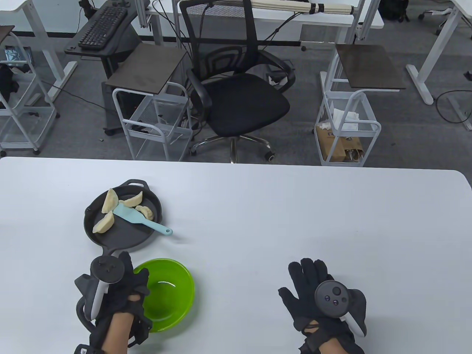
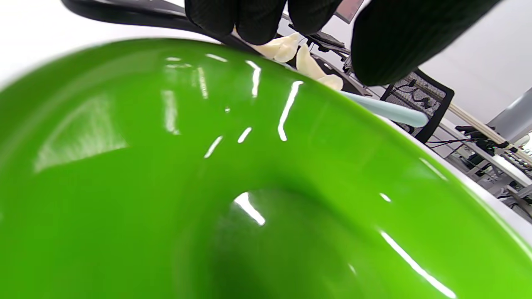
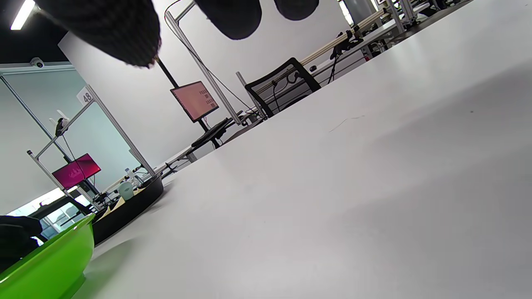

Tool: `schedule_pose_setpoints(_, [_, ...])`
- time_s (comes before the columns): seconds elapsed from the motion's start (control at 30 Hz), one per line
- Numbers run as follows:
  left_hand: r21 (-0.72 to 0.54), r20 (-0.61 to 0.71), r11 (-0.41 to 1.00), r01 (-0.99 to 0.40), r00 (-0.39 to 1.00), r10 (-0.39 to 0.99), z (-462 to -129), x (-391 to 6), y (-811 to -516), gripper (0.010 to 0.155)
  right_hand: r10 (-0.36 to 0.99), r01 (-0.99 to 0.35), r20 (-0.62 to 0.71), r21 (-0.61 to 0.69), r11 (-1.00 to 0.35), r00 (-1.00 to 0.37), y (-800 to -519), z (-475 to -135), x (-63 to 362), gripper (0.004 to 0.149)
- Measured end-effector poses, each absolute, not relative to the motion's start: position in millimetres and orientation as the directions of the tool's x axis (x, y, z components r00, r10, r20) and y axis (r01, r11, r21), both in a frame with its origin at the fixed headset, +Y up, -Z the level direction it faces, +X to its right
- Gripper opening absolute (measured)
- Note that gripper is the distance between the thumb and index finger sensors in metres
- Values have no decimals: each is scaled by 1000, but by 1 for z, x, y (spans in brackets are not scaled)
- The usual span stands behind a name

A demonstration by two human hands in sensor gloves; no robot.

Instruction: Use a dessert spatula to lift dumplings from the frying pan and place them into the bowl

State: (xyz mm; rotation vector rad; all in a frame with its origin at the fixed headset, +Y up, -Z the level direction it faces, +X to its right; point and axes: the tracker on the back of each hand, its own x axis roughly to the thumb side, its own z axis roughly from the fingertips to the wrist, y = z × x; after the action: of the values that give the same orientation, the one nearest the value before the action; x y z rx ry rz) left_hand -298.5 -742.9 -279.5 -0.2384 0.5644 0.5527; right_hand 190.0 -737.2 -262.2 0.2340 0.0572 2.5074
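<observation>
Four dumplings [image 1: 104,222] and spatula [image 1: 134,218] sit in pan [image 1: 121,236]. Left hand [image 1: 127,285] grips bowl [image 1: 173,295] rim (bowl empty). Right hand [image 1: 313,291] flat, fingers spread, on tabletop [image 1: 295,214].

Green bowl [image 1: 173,295], black pan [image 1: 125,236], pale-blue spatula [image 1: 142,220], cream dumplings [image 1: 104,223].

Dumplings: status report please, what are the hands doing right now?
Left hand at green bowl rim, grip unclear; right hand open, flat on table. Four dumplings in frying pan, spatula lying among them, untouched. Bowl empty. Nothing in the way.
</observation>
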Motion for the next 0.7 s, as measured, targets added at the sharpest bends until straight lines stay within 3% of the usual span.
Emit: schedule_pose_setpoints(0.7, [-113,-692,764,-635,602,398,-279,-323,-768,72,590,-563,129,196,-803,-797,-750,-266,182,71])
